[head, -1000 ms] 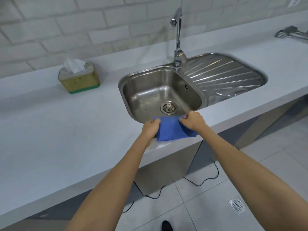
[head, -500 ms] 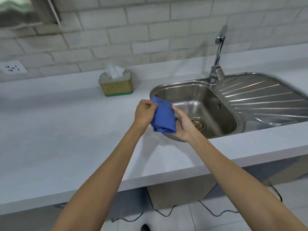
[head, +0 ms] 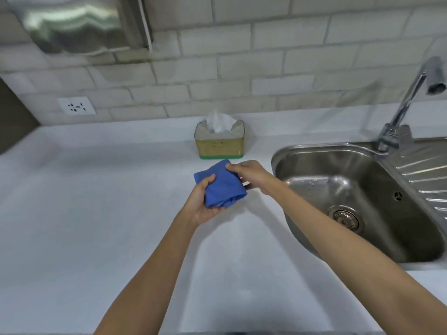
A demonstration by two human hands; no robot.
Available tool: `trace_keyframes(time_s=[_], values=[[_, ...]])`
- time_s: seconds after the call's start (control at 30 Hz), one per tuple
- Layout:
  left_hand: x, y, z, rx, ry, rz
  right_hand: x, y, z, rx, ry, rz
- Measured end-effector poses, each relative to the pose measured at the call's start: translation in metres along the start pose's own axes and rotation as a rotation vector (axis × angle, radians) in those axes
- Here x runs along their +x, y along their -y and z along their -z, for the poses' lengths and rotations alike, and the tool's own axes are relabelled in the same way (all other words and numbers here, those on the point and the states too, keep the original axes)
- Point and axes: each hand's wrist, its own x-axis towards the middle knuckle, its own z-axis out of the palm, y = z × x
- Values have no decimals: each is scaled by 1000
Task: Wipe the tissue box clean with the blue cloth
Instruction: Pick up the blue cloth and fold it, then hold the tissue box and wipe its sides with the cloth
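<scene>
The tissue box (head: 219, 146) is yellowish with a green base and a white tissue sticking out of its top. It stands on the white counter (head: 96, 201) near the tiled wall. A folded blue cloth (head: 221, 187) is held in the air just in front of the box. My left hand (head: 203, 204) cups the cloth from below with the thumb on top. My right hand (head: 249, 175) pinches the cloth's far right edge. Neither hand touches the box.
A steel sink (head: 362, 197) with a drain and ribbed drainer lies to the right, with a tall tap (head: 408, 102) at its back. A wall socket (head: 76, 106) sits at the left, and a shiny metal dispenser (head: 72, 22) hangs at the top left.
Both hands lifted the blue cloth from the counter edge by the sink and carried it left and forward to just in front of the tissue box. The view has swung left toward the box.
</scene>
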Motion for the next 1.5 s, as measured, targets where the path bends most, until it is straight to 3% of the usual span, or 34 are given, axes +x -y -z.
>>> trace_keyframes(time_s=[0.13, 0.27, 0.53, 0.97, 1.33, 1.5], values=[[30, -39, 36, 41, -142, -13, 50, -3, 9, 74, -211, 19], [66, -81, 63, 175, -327, -26, 97, -11, 32, -14, -351, 45], [151, -131, 68, 361, -525, -167, 159, -17, 42, -115, -358, 32], [177, -115, 52, 507, -438, -156, 162, -27, 14, 45, -375, 142], [87, -70, 52, 573, -371, -220, 77, -55, 2, 8, -480, 181], [33, -43, 52, 641, -392, -247, 11, -70, 5, -50, -429, 213]])
